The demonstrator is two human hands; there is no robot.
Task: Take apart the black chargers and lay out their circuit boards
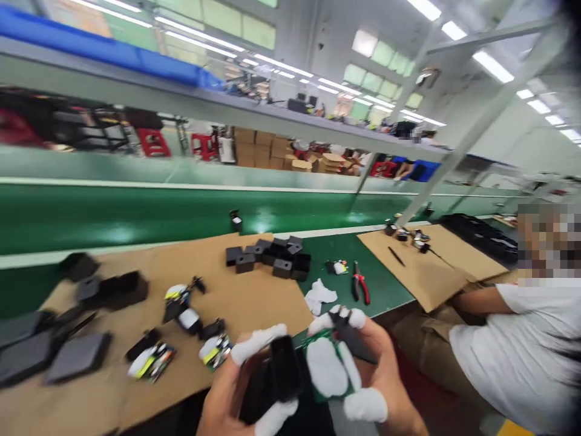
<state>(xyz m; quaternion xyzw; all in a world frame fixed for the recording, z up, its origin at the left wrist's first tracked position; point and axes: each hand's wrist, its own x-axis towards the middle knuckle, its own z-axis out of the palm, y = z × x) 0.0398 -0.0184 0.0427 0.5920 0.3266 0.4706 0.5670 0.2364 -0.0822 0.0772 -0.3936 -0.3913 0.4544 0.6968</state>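
1. One left hand pinched one black box between finger and thumb before the bench's near edge.
2. One right hand pinched one white-padded circuit board beside that box.
3. One pair of pliers and one small board lay beyond the cardboard's right edge.
4. Overlapping dark housings, uncountable, clustered by its far right corner.

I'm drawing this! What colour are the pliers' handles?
The pliers' handles are red and black; head view.
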